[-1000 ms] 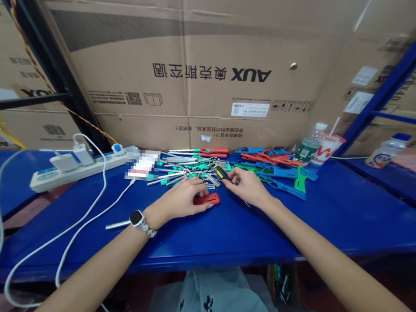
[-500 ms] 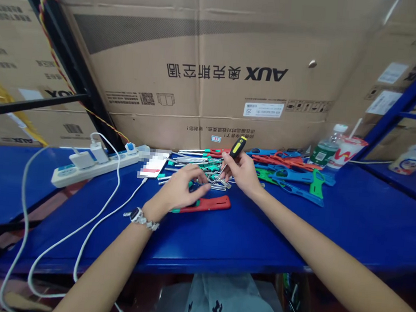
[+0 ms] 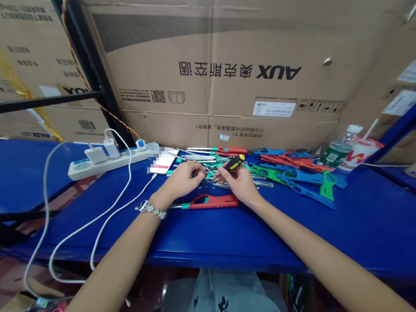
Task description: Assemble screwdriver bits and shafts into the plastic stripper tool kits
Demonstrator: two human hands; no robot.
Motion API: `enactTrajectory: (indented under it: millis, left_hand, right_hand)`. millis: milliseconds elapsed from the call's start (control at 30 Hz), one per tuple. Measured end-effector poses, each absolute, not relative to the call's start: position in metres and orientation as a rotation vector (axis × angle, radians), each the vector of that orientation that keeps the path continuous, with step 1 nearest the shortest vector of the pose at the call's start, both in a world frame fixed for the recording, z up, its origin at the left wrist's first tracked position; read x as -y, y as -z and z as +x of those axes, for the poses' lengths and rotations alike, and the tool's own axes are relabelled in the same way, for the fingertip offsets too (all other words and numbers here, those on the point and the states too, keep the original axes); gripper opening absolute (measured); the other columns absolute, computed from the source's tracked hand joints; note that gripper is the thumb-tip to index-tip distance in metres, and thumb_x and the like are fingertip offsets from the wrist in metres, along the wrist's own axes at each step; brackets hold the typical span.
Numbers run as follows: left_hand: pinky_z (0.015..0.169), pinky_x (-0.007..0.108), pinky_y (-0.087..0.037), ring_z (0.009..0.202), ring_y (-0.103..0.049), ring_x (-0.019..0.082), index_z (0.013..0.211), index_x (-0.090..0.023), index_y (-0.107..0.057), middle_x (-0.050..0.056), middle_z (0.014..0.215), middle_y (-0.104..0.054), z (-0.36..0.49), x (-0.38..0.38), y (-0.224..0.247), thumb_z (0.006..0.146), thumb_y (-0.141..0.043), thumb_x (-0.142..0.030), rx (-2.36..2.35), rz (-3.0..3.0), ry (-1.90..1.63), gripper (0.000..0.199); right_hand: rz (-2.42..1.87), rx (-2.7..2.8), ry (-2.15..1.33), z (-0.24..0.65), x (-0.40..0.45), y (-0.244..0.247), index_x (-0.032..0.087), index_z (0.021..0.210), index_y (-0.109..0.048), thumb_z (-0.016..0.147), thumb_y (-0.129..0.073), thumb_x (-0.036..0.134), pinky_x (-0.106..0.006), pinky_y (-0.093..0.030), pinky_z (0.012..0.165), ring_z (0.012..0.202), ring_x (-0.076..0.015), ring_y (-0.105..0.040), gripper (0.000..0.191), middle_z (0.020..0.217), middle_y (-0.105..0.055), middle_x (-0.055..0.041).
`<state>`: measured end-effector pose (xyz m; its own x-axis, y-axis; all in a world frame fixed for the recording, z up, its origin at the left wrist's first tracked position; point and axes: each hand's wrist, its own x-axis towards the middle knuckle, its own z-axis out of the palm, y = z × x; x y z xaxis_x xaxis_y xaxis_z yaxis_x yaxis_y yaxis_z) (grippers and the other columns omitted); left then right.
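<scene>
In my right hand (image 3: 241,182) is a screwdriver (image 3: 234,163) with a black and yellow handle, its shaft slanting down to the left. My left hand (image 3: 185,180) is closed at the pile's front, thumb and fingers pressed together near the screwdriver's lower end. What they pinch is too small to make out. Around both hands lies a pile of metal tubes and green plastic parts (image 3: 196,158). Just in front rests a red long-nosed lighter (image 3: 222,202) with a green collar, its tube passing behind my left wrist. Tiny loose bits lie between the hands and this lighter.
Blue, green and red plastic lighter casings (image 3: 308,177) spread to the right. Behind them stand a bottle (image 3: 334,152) and a cup with a straw (image 3: 357,157). At left are a power strip (image 3: 120,160), white cables and a phone (image 3: 164,162). A large carton (image 3: 213,98) backs the table.
My left hand's fingers have closed from a spread pose and drawn in beside the right hand. The screwdriver has dipped lower and tilted more. The whole view has shifted slightly.
</scene>
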<state>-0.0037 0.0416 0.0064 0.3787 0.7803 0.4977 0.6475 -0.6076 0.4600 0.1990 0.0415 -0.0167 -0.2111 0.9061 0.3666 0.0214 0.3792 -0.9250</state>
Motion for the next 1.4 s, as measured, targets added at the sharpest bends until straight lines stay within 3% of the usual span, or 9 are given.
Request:
enactTrajectory:
  millis: [367, 1000, 1167, 1400]
  left_hand:
    - [0.072, 0.035, -0.053, 0.079, -0.068, 0.023, 0.078, -0.020, -0.072, 0.007, 0.085, -0.076, -0.005, -0.043, -0.006, 0.085, -0.050, -0.021, -1.266, 2.481, -1.047, 0.023]
    - [0.069, 0.035, -0.052, 0.075, -0.068, 0.022, 0.075, -0.020, -0.071, 0.007, 0.080, -0.074, -0.006, -0.045, -0.005, 0.085, -0.050, -0.018, -1.174, 2.496, -1.077, 0.023]
    - [0.073, 0.035, -0.052, 0.081, -0.068, 0.021, 0.088, -0.018, -0.071, 0.007, 0.091, -0.075, -0.004, -0.038, -0.009, 0.082, -0.055, -0.018, -1.210, 2.374, -1.006, 0.017]
    - [0.078, 0.035, -0.054, 0.083, -0.069, 0.020, 0.104, -0.017, -0.067, 0.008, 0.096, -0.076, 0.009, -0.031, -0.006, 0.078, -0.075, -0.040, -1.084, 2.082, -0.929, 0.035]
  right_hand:
    - [-0.857, 1.527, -1.090, 0.200, -0.040, 0.016, 0.023, 0.094, -0.056, 0.081, -0.071, 0.056, -0.044, -0.063, 0.078, 0.082, -0.0243, -0.075, 0.039, 0.085, -0.074, -0.0053]
    - [-0.848, 1.516, -1.172, 0.199, -0.034, 0.016, 0.022, 0.088, -0.060, 0.075, -0.074, 0.064, -0.041, -0.064, 0.070, 0.076, -0.0256, -0.076, 0.046, 0.084, -0.076, -0.0076]
    - [-0.814, 1.401, -1.156, 0.209, -0.033, 0.006, 0.022, 0.091, -0.059, 0.071, -0.077, 0.066, -0.039, -0.063, 0.065, 0.074, -0.0273, -0.076, 0.052, 0.082, -0.076, -0.0068]
    - [-0.785, 1.267, -1.167, 0.226, -0.031, -0.004, 0.022, 0.082, -0.063, 0.070, -0.080, 0.062, -0.037, -0.062, 0.063, 0.071, -0.0268, -0.076, 0.045, 0.082, -0.077, -0.0074]
